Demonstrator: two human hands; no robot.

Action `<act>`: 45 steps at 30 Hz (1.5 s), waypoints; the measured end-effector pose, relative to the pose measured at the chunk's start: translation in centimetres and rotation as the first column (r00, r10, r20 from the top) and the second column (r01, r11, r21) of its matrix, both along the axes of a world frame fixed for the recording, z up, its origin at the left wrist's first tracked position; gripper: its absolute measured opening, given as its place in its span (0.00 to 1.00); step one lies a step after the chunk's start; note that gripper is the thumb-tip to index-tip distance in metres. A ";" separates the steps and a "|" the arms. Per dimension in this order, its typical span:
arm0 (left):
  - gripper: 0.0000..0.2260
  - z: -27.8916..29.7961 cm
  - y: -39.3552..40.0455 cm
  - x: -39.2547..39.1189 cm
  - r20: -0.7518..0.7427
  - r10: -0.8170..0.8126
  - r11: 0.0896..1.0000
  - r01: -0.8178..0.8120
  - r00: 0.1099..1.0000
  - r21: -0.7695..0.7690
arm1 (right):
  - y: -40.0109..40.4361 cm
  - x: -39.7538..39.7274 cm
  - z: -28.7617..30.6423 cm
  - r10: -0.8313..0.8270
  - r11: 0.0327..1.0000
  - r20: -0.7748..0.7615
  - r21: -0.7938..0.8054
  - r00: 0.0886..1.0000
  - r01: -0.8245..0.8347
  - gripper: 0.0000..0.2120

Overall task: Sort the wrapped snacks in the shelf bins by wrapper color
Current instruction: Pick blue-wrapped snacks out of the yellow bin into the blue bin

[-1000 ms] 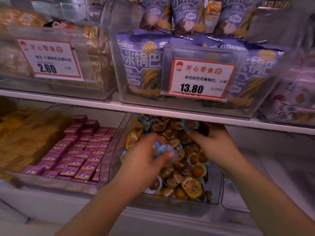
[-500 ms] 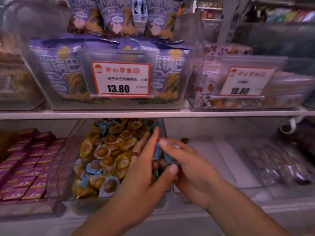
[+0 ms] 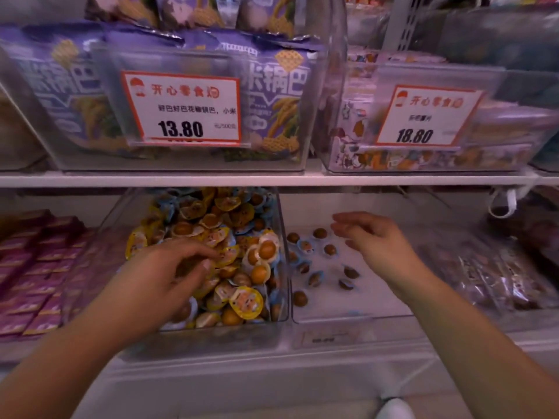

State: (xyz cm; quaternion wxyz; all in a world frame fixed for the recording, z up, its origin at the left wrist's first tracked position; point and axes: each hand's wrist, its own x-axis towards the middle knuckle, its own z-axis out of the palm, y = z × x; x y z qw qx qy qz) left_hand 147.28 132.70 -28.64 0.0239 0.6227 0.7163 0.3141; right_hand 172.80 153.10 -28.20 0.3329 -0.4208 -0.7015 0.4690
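Left hand [image 3: 178, 267] at frame centre-left, fingers curled into mixed snacks [image 3: 239, 237] in middle bin [image 3: 282, 267]; whether pinching one, cannot tell. Right hand [image 3: 375, 240] spread, empty, above blue-wrapped snacks [image 3: 305, 246] in right bin [image 3: 332, 317]. Risk: yellow wrapper grabbed with blue, or pile spilling over bin front.

Above the white shelf board [image 3: 272, 179] we see purple rice-cracker bags [image 3: 272, 95] behind a 13.80 price card [image 3: 181, 108], an 18.80 price card [image 3: 423, 116] further right, magenta boxes [image 3: 33, 267] below-left.
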 end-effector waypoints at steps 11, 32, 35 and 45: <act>0.29 -1.0 -3.5 -2.8 -0.202 0.012 0.935 -0.083 0.979 -0.346 | -8.0 -5.9 0.6 0.249 0.484 0.505 0.675 0.827 -0.557 0.13; 0.06 -1.2 -1.4 2.4 0.178 -0.017 0.994 -0.003 0.984 0.112 | -6.5 -7.9 0.9 0.168 0.891 -0.091 0.439 0.982 -0.112 0.08; 0.04 -1.2 0.1 3.6 0.161 -0.020 0.995 0.003 0.987 0.104 | -6.2 -6.4 1.1 0.141 0.904 -0.124 0.420 0.982 -0.076 0.09; 0.15 -2.0 3.6 3.7 -0.190 -0.182 0.973 0.150 0.965 -0.173 | -5.6 -3.9 -1.6 0.170 0.879 0.039 0.446 0.985 -0.169 0.08</act>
